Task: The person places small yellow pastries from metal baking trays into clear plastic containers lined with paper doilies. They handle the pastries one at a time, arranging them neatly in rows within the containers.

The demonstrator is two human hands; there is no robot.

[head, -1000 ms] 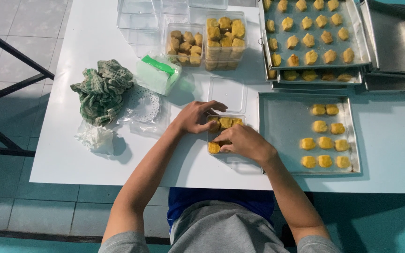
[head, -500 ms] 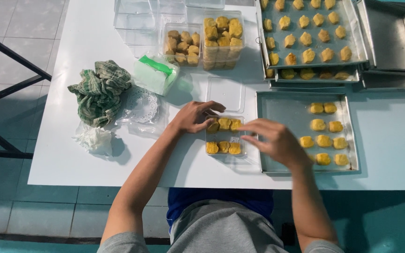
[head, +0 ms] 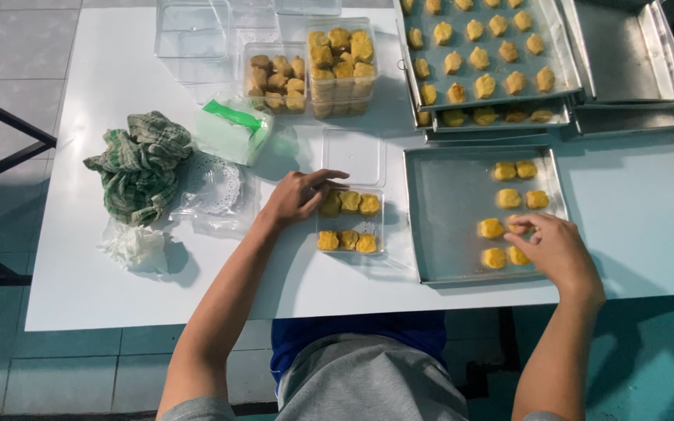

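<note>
The white tabletop (head: 79,281) is carrying everything, with stacked metal trays of yellow cookies (head: 481,58) along its far edge and empty trays (head: 626,54) at the far right. Nearer the person, a single metal baking tray (head: 446,218) is lying just right of centre, holding a small cluster of cookies (head: 509,199) toward its right half.

Left of that tray, a clear plastic box (head: 350,222) is sitting open, with three cookies along its far side and three along its near side; its lid (head: 354,156) is lying flat just beyond it. Two filled boxes (head: 310,70) are standing farther back, and a crumpled checked cloth (head: 140,164) is lying well to the left.

The left hand (head: 298,195) is resting open against the box's left wall, fingers spread over the far row, steadying it. The right hand (head: 555,249) is reaching down onto the near-right cookies in the tray, fingertips closing on one; whether it is already lifted I cannot tell.

Judging from this, the pick is going best with a light pinch at the cookie's sides, since they look crumbly, while the left hand is keeping the light box from sliding and leaving the open middle row clear.
</note>
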